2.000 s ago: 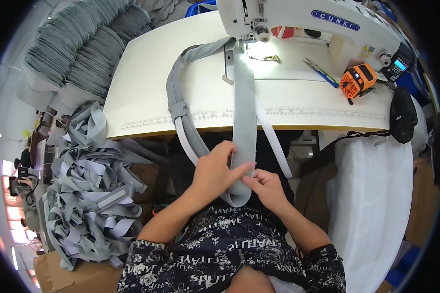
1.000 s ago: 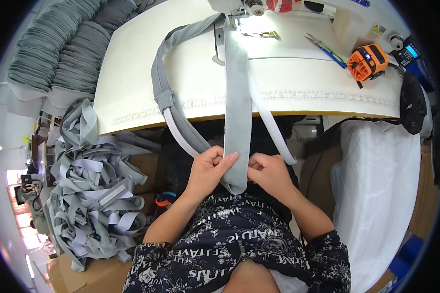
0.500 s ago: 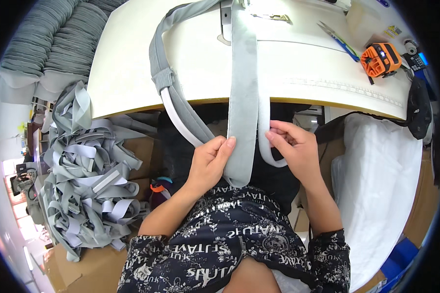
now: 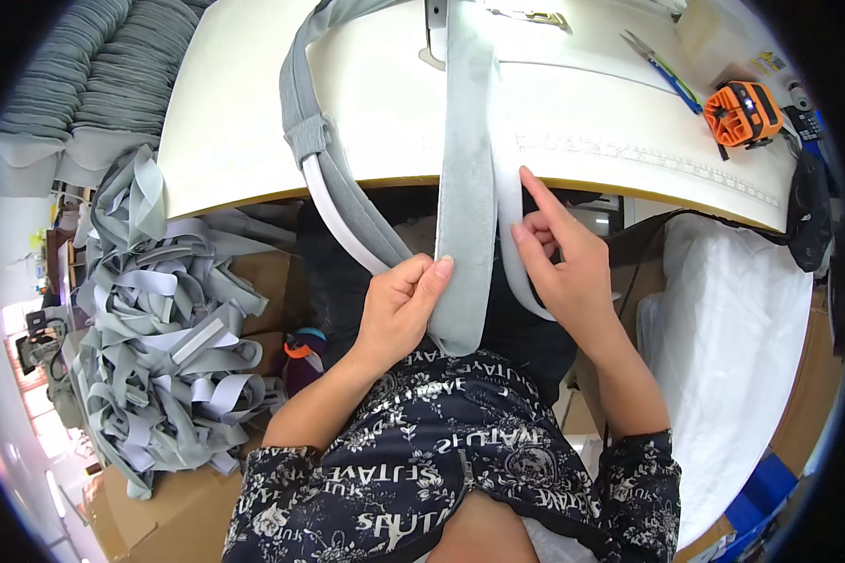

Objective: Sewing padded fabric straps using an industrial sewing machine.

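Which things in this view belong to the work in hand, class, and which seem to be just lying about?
In hand, judging by the hands:
- grey fabric strip, held by the left hand
- white strip, at the right hand
- white table, under the strips

Apparently lying about:
- blue-handled pointed tool
- orange-and-black device
- black pouch

White lettering [image 4: 422, 477] (among flowers) on dark shirt [image 4: 394, 450], ruler scale [image 4: 648, 156] on white table [image 4: 376, 122], yellow warning sticker [image 4: 768, 62] on machine housing [image 4: 718, 42]
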`<state>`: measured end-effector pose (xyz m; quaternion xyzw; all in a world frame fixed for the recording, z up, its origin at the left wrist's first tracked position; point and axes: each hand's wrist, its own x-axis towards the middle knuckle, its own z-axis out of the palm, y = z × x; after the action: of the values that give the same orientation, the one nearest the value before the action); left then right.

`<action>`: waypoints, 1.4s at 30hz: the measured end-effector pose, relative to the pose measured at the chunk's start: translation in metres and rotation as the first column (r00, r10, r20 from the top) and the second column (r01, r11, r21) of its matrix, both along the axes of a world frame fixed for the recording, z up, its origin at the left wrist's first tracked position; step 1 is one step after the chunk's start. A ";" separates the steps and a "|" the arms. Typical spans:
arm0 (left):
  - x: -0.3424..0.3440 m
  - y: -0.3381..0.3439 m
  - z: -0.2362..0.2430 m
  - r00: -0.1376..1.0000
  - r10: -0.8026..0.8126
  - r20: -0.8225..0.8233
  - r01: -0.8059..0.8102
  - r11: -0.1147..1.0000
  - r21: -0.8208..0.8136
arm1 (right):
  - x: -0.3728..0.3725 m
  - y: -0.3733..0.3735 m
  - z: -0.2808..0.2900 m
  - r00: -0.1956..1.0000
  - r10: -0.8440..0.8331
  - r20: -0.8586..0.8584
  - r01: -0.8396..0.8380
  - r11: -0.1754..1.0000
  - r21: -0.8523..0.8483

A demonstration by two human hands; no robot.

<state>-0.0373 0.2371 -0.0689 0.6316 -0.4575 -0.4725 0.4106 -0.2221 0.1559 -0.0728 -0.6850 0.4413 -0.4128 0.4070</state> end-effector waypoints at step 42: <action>-0.002 0.006 -0.010 1.000 -0.008 0.016 0.009 0.998 -0.060 | 0.002 -0.002 0.023 0.889 0.161 0.430 -0.405 0.713 0.572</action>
<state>-0.0391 0.2435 -0.0788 0.6205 -0.4776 -0.4553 0.4238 -0.2204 0.1542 -0.0499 -0.4773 0.3645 -0.2808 0.7487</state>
